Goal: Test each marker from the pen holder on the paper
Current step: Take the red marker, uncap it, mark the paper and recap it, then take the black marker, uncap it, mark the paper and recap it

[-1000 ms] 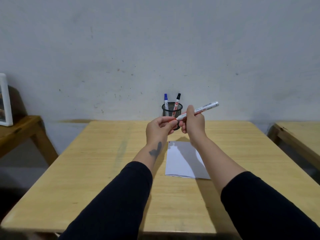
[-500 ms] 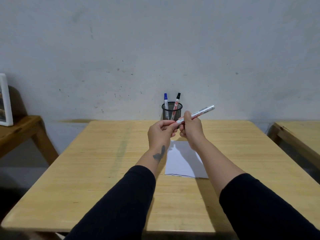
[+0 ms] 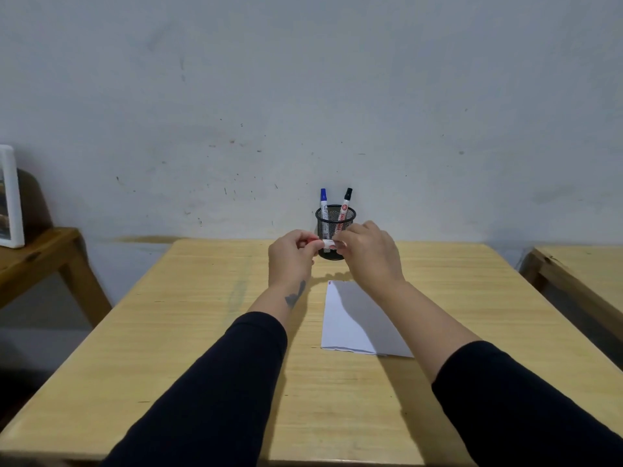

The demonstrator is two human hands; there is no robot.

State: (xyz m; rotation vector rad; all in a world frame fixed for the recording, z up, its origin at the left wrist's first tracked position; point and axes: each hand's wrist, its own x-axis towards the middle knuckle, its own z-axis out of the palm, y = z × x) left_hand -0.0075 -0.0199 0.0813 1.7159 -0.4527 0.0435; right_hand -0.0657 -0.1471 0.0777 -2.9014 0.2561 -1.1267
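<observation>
**pencilcase_99:** ok so what's going on here? I see both hands up in front of the pen holder point(image 3: 335, 227).

**deskjockey:** yep. The left hand point(image 3: 292, 257) and right hand point(image 3: 369, 256) are raised above the wooden table point(image 3: 209, 332), and they've got a white marker point(image 3: 326, 244) pinched between them, lying roughly level. Left fingers are closed around the red end, right fingers are curled over the white barrel. Only a short bit of it shows in the gap between the two hands.

**pencilcase_99:** cap on or off?

**deskjockey:** honestly can't tell, the fingers cover most of it and that part's a bit blurry. Could be either.

**pencilcase_99:** and the other markers?

**deskjockey:** two of them stand in the black mesh holder at the far edge of the table, close to the wall. The blue-capped marker point(image 3: 323, 205) is on the left, the black-capped marker point(image 3: 346, 204) leans to the right. Both caps poke up above the rim.

**pencilcase_99:** paper?

**deskjockey:** the white paper point(image 3: 350, 318) lies flat on the table, nearer the person than the holder, partly under the right forearm. There's a tiny mark at its far left corner, too small to make out. The hands hover over the strip of table between paper and holder, not touching either.
</observation>
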